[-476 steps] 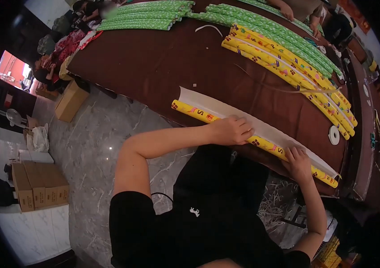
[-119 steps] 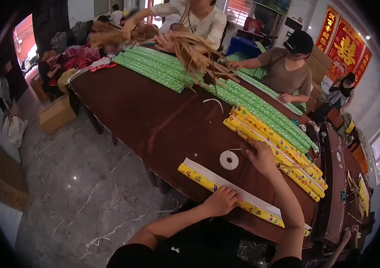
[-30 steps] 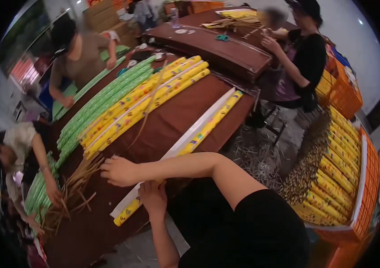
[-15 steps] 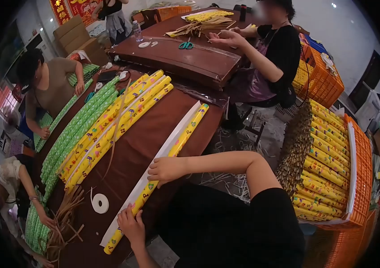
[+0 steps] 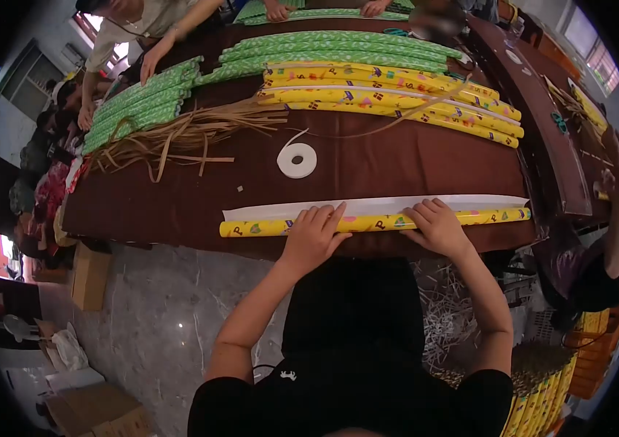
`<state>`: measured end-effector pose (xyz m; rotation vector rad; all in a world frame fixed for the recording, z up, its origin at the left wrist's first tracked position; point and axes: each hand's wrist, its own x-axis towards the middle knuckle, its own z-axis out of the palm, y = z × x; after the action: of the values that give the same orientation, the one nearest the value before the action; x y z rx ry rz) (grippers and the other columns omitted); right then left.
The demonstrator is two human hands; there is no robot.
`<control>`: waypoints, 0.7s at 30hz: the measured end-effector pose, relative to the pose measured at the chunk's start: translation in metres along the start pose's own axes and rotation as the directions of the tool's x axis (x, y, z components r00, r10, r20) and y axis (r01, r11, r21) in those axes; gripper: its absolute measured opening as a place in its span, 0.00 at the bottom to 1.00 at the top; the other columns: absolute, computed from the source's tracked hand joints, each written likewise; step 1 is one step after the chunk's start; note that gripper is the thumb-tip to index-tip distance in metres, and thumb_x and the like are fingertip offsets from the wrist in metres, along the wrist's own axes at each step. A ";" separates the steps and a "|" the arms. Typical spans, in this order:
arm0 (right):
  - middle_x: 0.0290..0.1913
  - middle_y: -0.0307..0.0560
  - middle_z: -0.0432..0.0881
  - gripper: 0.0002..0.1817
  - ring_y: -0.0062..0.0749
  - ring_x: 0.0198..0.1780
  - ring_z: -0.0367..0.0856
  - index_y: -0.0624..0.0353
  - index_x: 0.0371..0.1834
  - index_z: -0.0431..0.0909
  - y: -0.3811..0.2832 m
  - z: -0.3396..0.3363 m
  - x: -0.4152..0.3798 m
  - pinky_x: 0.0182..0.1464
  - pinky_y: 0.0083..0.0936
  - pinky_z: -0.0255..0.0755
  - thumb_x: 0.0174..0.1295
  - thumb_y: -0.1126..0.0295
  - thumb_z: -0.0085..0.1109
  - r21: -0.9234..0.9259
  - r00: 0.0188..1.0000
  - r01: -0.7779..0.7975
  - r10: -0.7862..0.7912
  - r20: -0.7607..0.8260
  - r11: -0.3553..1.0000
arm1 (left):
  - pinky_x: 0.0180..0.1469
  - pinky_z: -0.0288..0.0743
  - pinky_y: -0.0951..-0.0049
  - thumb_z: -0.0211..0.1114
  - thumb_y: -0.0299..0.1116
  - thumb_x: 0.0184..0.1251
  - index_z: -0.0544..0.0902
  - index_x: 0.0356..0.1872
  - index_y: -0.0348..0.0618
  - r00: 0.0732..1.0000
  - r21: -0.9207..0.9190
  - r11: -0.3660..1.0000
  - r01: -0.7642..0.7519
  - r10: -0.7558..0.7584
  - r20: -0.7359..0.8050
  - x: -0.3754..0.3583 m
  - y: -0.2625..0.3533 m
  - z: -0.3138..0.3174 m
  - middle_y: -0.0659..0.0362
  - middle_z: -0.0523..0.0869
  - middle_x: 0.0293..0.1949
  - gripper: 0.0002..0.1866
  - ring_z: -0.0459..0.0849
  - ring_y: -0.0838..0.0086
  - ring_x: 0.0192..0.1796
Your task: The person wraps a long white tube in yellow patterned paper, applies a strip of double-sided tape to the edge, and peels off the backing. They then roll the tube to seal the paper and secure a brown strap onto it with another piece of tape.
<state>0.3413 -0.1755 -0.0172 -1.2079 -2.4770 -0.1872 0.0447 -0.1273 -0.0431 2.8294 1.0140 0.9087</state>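
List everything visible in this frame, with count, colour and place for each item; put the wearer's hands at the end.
yellow roll: one, yellow with printed shapes, near table edge, partly wrapped in a white sheet
tape roll: one, white, mid-table
yellow rolls: several, stacked at the far side
green rolls: many, in piles at far left and along the far edge
strips: a tan loose bundle, left of the tape roll
table: one, dark brown
cardboard box: one, brown, on the floor at left
other people: hands and arms at the far edge, one seated at right
left hand: flat on the yellow roll
right hand: flat on the yellow roll, further right
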 end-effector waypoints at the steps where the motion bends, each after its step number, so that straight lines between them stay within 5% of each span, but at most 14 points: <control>1: 0.35 0.42 0.76 0.20 0.38 0.41 0.77 0.59 0.45 0.79 -0.001 -0.001 0.001 0.45 0.34 0.73 0.53 0.59 0.69 0.011 1.000 -0.013 0.013 0.005 1.000 | 0.45 0.72 0.65 0.72 0.42 0.57 0.79 0.58 0.39 1.000 -0.010 1.000 -0.002 0.002 -0.009 0.000 0.000 -0.001 0.57 0.77 0.41 0.29 0.77 0.64 0.42; 6: 0.35 0.45 0.78 0.18 0.40 0.39 0.77 0.60 0.41 0.81 -0.015 -0.013 0.030 0.43 0.34 0.73 0.54 0.59 0.70 0.001 0.996 -0.081 0.081 -0.047 0.997 | 0.45 0.71 0.66 0.71 0.43 0.58 0.79 0.56 0.38 1.000 -0.020 1.000 -0.010 0.010 0.030 -0.002 -0.002 -0.001 0.57 0.77 0.41 0.27 0.77 0.64 0.42; 8: 0.38 0.47 0.79 0.18 0.44 0.38 0.79 0.61 0.43 0.81 -0.020 0.001 0.056 0.42 0.36 0.75 0.55 0.60 0.69 0.199 0.978 -0.121 0.151 -0.144 0.972 | 0.45 0.70 0.66 0.70 0.43 0.59 0.79 0.55 0.37 0.999 -0.026 1.000 -0.015 0.016 0.035 0.000 0.001 0.002 0.57 0.77 0.41 0.26 0.76 0.64 0.42; 14: 0.36 0.45 0.80 0.19 0.43 0.37 0.79 0.60 0.39 0.82 -0.042 0.057 0.166 0.40 0.36 0.75 0.58 0.54 0.66 0.309 0.976 0.015 0.054 -0.212 0.951 | 0.47 0.71 0.63 0.70 0.42 0.58 0.79 0.55 0.38 1.000 -0.022 1.000 -0.005 0.005 -0.001 -0.006 -0.003 0.007 0.54 0.78 0.43 0.27 0.77 0.62 0.45; 17: 0.35 0.47 0.82 0.26 0.41 0.42 0.81 0.60 0.32 0.84 -0.047 0.098 0.212 0.42 0.36 0.74 0.53 0.44 0.66 0.054 0.996 0.000 0.005 -0.092 0.999 | 0.48 0.72 0.61 0.71 0.43 0.58 0.80 0.53 0.39 1.000 -0.039 0.999 0.007 -0.007 -0.024 -0.007 -0.003 0.007 0.55 0.79 0.46 0.25 0.78 0.60 0.46; 21: 0.33 0.49 0.82 0.25 0.42 0.42 0.81 0.60 0.34 0.81 -0.060 0.108 0.231 0.43 0.36 0.73 0.48 0.48 0.72 -0.024 0.992 -0.120 0.121 0.023 0.992 | 0.51 0.71 0.61 0.71 0.42 0.58 0.81 0.51 0.40 0.999 -0.016 1.000 0.007 -0.007 -0.045 -0.012 -0.004 0.012 0.54 0.80 0.49 0.23 0.78 0.61 0.49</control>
<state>0.1355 -0.0133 -0.0243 -1.3727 -2.4194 -0.1690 0.0416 -0.1290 -0.0604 2.8028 1.0155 0.9798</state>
